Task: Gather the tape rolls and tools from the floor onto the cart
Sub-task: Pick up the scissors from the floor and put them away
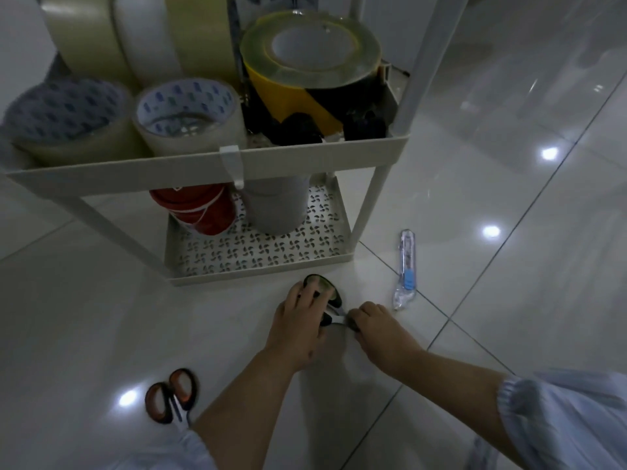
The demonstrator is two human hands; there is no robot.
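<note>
Black-handled scissors point(331, 301) lie on the tiled floor just in front of the cart's bottom tray point(258, 274). My left hand point(300, 325) presses on their handles, fingers curled over them. My right hand point(380, 330) pinches the blade end. Orange-handled scissors point(171, 395) lie on the floor at the lower left, partly hidden by my left sleeve. A utility knife in clear packaging point(405, 269) lies on the floor to the right of the cart. The cart's upper shelf point(203, 164) holds several tape rolls, including a yellow-black roll point(298, 96).
The bottom tray holds a red roll point(200, 208) and a grey roll point(276, 205). A white cart post point(424, 62) rises at the right. Glossy floor tiles with light glare spread to the right and left of the cart.
</note>
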